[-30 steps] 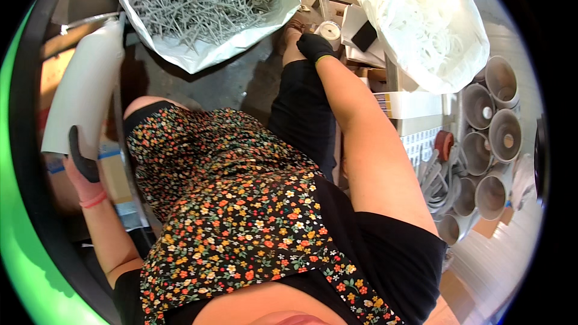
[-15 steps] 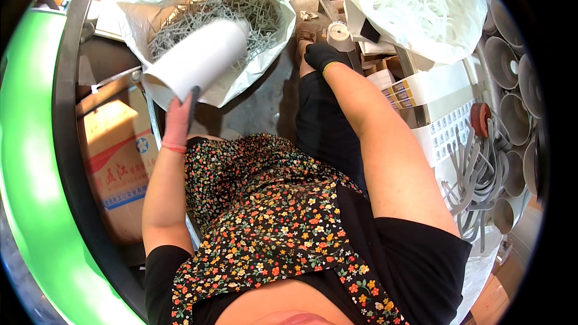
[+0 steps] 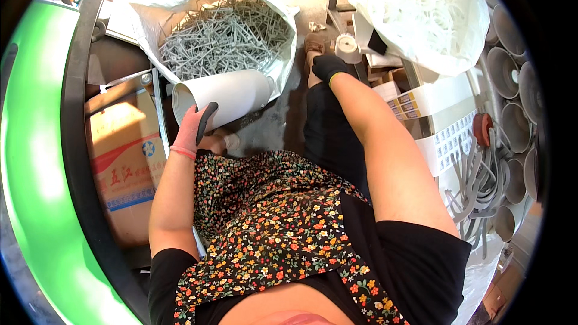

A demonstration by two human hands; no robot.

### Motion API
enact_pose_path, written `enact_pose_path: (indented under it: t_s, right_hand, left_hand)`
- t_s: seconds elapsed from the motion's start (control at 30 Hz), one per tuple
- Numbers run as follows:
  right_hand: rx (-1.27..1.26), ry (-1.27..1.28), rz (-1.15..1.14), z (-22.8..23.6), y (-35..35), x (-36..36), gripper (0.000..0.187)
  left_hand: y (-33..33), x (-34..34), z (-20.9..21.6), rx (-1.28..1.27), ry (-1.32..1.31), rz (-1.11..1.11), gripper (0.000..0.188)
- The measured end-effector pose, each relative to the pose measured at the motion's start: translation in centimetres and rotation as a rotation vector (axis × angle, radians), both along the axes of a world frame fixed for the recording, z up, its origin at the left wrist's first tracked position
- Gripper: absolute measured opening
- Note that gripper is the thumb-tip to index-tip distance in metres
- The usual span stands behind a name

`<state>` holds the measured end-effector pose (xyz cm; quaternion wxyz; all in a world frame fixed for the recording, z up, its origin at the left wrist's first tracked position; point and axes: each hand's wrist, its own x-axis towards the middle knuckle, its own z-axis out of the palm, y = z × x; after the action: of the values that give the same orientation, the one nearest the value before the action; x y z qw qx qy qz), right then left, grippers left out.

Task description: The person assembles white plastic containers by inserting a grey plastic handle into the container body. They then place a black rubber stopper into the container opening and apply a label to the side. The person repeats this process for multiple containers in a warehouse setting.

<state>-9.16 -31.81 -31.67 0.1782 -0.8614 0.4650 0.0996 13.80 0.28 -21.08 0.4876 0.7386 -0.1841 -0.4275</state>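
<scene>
My left hand [image 3: 195, 125], in a pink and dark grey glove, is closed on the rim end of a white tapered pot [image 3: 232, 97]. Several rim lines inside its mouth suggest nested pots. It lies tilted sideways at the near edge of a white sack [image 3: 283, 81] full of grey plastic spikes [image 3: 229, 36]. My right hand [image 3: 328, 67], in a black glove, has its fingers curled beside a small white round piece [image 3: 347, 47] with a hole in its top. Whatever those fingers hold is hidden.
Another sack [image 3: 457, 60] holds white rings at the far right. Hooked grey strips [image 3: 478, 180] and several grey-white pots [image 3: 503, 72] fill the right side. A cardboard box [image 3: 129, 174] stands at the left, beside a black-edged green surface [image 3: 45, 144].
The white pot has come down and right from over the spikes to the sack's near edge, and turned more level. My right hand stays beside the round piece. The whole view has shifted slightly.
</scene>
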Motion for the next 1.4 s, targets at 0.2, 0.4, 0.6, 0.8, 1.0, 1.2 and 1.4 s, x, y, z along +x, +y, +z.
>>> enact_pose_path:
  t_s: [0.2,0.4,0.6,0.8,1.0,1.2,1.4]
  right_hand:
    - [0.021,0.102,0.103,2.3,0.5,-0.9,0.032]
    - [-0.006,0.056,0.116,2.1,0.3,-1.9,0.032]
    - [-0.047,0.068,0.206,1.3,-0.4,-1.2,0.029]
    - [-0.059,0.085,0.225,1.1,0.0,-1.2,0.028]
    - [-0.077,0.123,0.239,0.2,-0.9,-1.6,0.029]
    - [-0.100,0.189,0.230,0.9,-0.3,-1.2,0.032]
    - [-0.134,0.189,0.326,0.9,-0.6,-1.4,0.030]
  left_hand:
    - [-1.3,-0.5,-3.5,-0.326,0.168,0.331,0.046]
    - [-2.1,-0.5,-2.3,-0.367,0.312,0.347,0.043]
    - [-2.7,-1.1,-3.7,-0.226,0.153,0.274,0.044]
    - [-3.0,-2.2,-1.6,-0.251,-0.002,0.188,0.044]
    - [-3.6,-1.7,-3.5,-0.278,-0.035,0.201,0.042]
    - [-3.5,-1.7,-3.9,-0.287,-0.094,0.224,0.041]
    - [-3.8,-1.5,-5.2,-0.262,-0.162,0.224,0.040]
